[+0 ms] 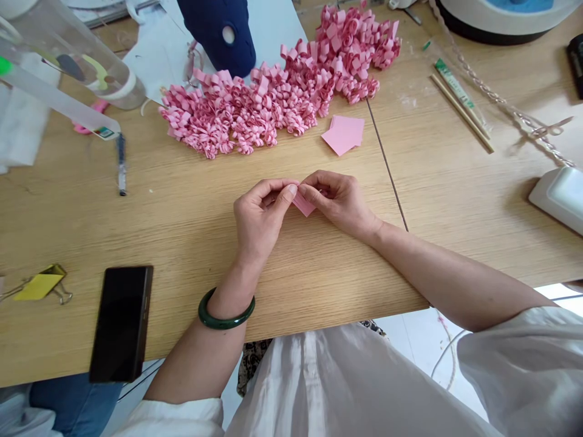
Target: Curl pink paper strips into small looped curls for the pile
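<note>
Between my fingertips is a small pink paper piece (304, 205), pinched from both sides just above the table. My left hand (266, 209) closes thumb and forefinger on its left edge, and my right hand (339, 197) does the same at its right. Both thumbs cover the paper's upper part, so its full shape is hidden. Beyond my hands lies a small stack of pink paper sheets (345, 135). Behind that stretches a long heap of curled pink paper flowers (273, 100).
A phone (122, 321) lies at the table's front left edge, with a yellow binder clip (45, 284) beside it. A pen (121, 164) and clear bottle (82, 54) are at left. Wooden sticks (462, 112), a twisted cord (492, 91) and a white device (558, 194) lie right.
</note>
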A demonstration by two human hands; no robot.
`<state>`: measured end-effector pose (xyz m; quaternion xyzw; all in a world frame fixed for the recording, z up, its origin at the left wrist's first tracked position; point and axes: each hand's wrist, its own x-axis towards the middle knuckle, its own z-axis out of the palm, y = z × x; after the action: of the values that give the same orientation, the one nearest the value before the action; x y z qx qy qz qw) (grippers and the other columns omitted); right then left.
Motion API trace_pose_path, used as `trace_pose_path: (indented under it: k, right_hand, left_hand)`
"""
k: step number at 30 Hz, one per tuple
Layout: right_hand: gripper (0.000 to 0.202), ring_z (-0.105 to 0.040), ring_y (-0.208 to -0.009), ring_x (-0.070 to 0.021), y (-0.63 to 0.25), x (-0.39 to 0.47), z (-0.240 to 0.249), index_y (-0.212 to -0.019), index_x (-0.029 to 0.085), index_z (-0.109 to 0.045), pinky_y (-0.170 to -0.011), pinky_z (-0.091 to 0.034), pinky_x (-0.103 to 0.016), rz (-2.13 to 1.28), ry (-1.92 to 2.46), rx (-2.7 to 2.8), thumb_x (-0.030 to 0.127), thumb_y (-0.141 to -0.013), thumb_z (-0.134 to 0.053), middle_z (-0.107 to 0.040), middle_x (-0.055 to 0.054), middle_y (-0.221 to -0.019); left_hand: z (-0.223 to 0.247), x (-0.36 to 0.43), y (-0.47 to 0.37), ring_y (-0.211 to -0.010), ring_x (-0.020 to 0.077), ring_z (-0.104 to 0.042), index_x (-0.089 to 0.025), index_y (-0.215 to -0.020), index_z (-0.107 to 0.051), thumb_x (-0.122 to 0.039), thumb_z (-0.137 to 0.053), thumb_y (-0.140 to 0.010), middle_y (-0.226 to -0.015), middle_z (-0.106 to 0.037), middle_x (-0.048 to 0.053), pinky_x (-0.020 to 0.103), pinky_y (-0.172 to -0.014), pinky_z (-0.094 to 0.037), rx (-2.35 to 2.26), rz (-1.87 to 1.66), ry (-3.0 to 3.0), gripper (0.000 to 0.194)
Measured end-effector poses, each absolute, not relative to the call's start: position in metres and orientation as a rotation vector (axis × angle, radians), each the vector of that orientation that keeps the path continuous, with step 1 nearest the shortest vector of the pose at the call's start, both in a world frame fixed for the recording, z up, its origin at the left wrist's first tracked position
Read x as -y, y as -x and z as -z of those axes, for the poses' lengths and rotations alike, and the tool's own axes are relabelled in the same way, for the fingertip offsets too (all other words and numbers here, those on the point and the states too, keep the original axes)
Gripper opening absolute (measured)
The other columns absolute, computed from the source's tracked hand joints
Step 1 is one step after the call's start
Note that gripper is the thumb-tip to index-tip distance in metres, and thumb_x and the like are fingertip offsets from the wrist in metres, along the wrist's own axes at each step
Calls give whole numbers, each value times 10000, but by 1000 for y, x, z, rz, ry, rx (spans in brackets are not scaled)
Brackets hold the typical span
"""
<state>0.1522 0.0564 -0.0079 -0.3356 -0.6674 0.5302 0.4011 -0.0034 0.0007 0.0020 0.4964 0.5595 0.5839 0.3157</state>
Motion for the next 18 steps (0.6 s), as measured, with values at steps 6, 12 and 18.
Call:
trace_pose_path:
  k: [6,12,18]
  right_hand:
    - [408,-529,-688,-110,-153,-56,6,-847,147,-691,-632,-416,-264,-1330,862,1712,539,-962,-689,-683,-20,-777]
    - [452,-519,-676,-108,-154,-55,4,-837,141,-689,-624,-407,-268,-1339,872,1721,580,-944,-710,-670,-19,-757]
    - [348,-508,-661,-103,-154,-55,2,-827,140,-687,-632,-414,-269,-1335,851,1735,467,-944,-708,-669,-15,-744]
  left_hand:
    - [-2,-2,4,-797,149,-739,-213,-830,-801,-324,-811,-849,-837,-806,-2,260,-775,-600,-1467,-1519,-1264,113]
    - [-5,-1,7,-732,136,-683,-214,-788,-790,-381,-825,-855,-766,-765,-15,254,-708,-563,-1489,-1472,-1233,183]
    - [-10,-3,17,-748,146,-700,-216,-787,-804,-340,-823,-860,-777,-774,-8,260,-718,-570,-1480,-1377,-1365,145]
